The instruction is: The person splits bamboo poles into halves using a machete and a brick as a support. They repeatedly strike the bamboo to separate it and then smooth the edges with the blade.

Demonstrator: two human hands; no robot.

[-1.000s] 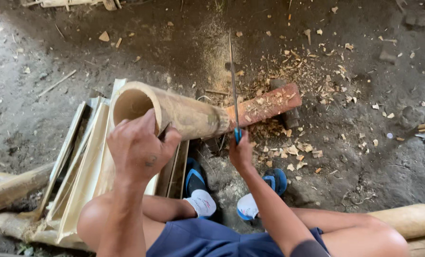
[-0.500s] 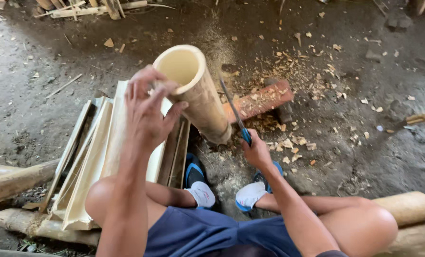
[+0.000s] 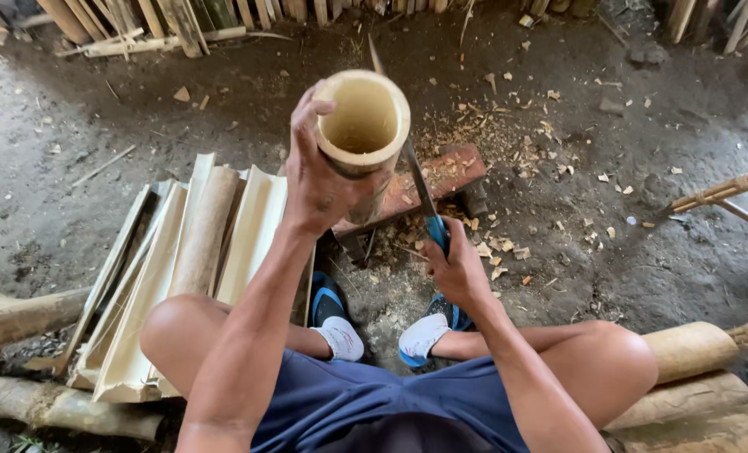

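Left hand wrapped around the rim of a hollow bamboo tube, held upright with its open end toward the camera. Right hand, below and right of the tube, closed on a blue-handled blade leaning against the tube's side. Tube's foot meets a reddish wooden block; split bamboo slats lie left; chip-strewn dirt floor stays open to the right.

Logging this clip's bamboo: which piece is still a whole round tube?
The bamboo tube held upright in the left hand; the bamboo pieces lying on the ground are split open lengthwise.
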